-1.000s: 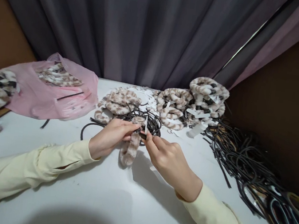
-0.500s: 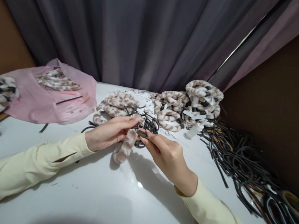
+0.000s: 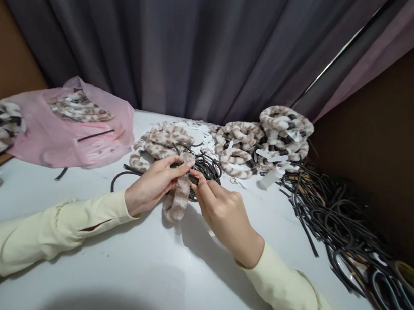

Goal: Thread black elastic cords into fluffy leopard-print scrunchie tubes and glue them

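Across the top of the frame, a dark grey curtain (image 3: 177, 34) is hanging behind a white table (image 3: 131, 267). At the right, a heap of black cords (image 3: 336, 213) is lying, and at the left a pink plastic bag (image 3: 37, 135). In the centre, the right hand (image 3: 225, 205) is pinching, thumb against finger, and the left hand (image 3: 153, 181) is gripping with closed fingers. Between them, the left is holding a furry tube (image 3: 181, 197), its bend pointing downward; the right is holding a small dark piece (image 3: 193, 179) beside it, partly hidden.
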`<state>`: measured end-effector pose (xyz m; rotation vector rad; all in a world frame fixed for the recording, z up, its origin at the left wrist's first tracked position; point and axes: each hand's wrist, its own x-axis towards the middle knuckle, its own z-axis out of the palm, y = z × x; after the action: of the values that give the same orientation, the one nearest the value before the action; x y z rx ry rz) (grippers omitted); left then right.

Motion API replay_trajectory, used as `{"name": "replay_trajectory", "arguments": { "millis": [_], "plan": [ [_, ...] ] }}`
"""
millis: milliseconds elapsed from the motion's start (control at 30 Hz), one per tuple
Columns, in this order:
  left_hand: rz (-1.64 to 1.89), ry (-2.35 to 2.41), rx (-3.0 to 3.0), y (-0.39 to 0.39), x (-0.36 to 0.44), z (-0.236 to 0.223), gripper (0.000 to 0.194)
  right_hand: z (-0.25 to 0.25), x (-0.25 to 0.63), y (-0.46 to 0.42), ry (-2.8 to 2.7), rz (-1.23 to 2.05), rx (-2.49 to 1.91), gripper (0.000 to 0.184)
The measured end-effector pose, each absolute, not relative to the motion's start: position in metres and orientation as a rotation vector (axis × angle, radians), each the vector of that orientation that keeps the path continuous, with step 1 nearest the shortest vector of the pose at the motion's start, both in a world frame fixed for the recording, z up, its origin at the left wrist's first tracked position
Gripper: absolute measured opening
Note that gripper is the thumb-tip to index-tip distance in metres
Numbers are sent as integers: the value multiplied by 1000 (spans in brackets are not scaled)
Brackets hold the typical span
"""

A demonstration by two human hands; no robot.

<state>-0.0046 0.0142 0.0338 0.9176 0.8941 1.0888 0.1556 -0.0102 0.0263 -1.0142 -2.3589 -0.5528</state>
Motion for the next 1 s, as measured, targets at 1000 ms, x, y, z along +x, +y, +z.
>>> {"name": "replay_trajectory", "arguments": {
  "millis": [1000],
  "plan": [
    [916, 797, 1020, 11, -11, 47, 18, 36, 162, -18, -2120, -59, -892, 18]
  ]
}}
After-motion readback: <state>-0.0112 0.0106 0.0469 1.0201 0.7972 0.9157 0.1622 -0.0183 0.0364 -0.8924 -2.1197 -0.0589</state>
